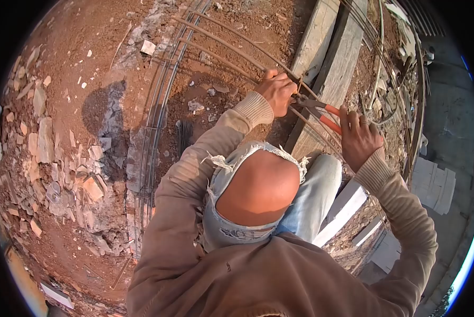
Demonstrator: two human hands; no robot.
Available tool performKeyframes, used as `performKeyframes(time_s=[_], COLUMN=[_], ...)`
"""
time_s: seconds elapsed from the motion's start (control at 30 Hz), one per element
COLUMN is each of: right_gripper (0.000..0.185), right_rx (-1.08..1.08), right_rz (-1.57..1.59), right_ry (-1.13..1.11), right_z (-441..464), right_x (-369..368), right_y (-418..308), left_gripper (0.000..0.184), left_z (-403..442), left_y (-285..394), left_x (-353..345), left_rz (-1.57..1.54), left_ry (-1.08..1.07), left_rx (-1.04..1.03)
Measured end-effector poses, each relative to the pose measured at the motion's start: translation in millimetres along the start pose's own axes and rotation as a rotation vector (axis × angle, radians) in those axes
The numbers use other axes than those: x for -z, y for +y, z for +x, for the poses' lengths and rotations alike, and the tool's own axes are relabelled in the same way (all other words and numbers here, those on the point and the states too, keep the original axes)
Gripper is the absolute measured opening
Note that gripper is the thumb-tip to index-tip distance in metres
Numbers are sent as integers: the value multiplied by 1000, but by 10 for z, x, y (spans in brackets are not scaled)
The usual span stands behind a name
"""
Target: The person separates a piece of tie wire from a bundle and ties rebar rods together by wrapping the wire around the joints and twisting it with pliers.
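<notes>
My right hand (359, 136) is wrapped round the orange handles of a pair of pincers (329, 117). The handles are spread a little, and the metal jaws reach to the rebar joint beside my left hand (277, 94). That hand is closed round the long rusty rebar (224, 43) where a crossing piece meets it. Its fingers hide the joint, so any tie wire there is not clear. The rods run from the upper left down to the right, over wooden planks (336, 68).
A bundle of thin steel bars (153, 119) stands out on the reddish soil to the left. Broken brick and stone rubble (92, 187) covers the far left. More bars and a bent pipe (380, 53) lie at the upper right, with paving slabs (431, 185) beyond.
</notes>
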State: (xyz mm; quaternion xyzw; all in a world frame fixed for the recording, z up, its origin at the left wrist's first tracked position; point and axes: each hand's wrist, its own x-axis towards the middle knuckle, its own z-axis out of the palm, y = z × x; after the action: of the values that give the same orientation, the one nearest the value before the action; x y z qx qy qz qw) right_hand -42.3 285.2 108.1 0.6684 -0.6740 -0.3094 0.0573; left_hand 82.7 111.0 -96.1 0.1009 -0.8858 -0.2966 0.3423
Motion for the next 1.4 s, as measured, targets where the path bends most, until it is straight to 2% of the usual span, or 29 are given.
performKeyframes(time_s=[0.03,0.07,0.1,0.17,0.2,0.23,0.3,0.33,0.37,0.43,0.57,0.77,0.97,1.07,1.2,1.23,1.27,1.3,1.37,1.4], right_gripper=[46,37,37,36,32,32,32,30,30,29,36,45,43,36,26,27,38,38,42,42], right_rx=[30,-21,-24,-188,-89,-96,-589,-555,-546,-466,-478,-328,-454,-459,-566,-576,-635,-658,-640,-578], right_rz=[-272,-275,-270,350,590,589,1938,2077,2073,1834,1860,1803,1848,1783,1684,1634,1574,1585,1264,1273], right_ry=[215,139,140,-423,-477,-477,-855,-794,-788,-773,-802,-908,-912,-925,-905,-908,-868,-860,-873,-766], right_z=[-17,14,31,73,99,27,-79,-116,-73,-37,117,296,285,314,255,255,251,231,162,64], right_x=[-14,-20,-17,-10,-66,-95,-156,-213,-244,-278,-189,-128,5,-10,-85,-44,13,13,-79,-148], right_y=[-19,-19,-26,-20,68,65,34,-19,0,47,180,332,211,172,57,-16,-109,-184,-291,-381], left_gripper=[18,18,18,17,17,18,18,19,19,20,21,25,37,39,39,39,38,37,36,36], left_z=[-9,-16,-21,-27,-64,-68,-10,-36,-4,1,-6,-37,-43,-54,-82,-82,-79,-76,-35,-13], left_y=[2,-2,-8,-19,21,41,39,64,38,-7,29,-8,61,28,-23,-28,-28,-16,10,6], left_x=[-7,-11,-9,-11,17,53,89,84,98,8,33,40,111,96,63,75,84,90,134,144], left_rz=[12,24,26,-6,-11,-10,-4,-19,-23,-17,-41,-59,-85,-88,-106,-113,-92,-76,-115,-104], left_ry=[2,3,-2,36,31,-4,-19,-24,-22,4,4,3,-79,-81,-66,-71,-65,-62,-123,-129], left_rx=[-7,-15,-16,-29,-26,-21,-10,7,15,-1,7,-29,12,6,-32,-43,-37,-34,-41,-30])
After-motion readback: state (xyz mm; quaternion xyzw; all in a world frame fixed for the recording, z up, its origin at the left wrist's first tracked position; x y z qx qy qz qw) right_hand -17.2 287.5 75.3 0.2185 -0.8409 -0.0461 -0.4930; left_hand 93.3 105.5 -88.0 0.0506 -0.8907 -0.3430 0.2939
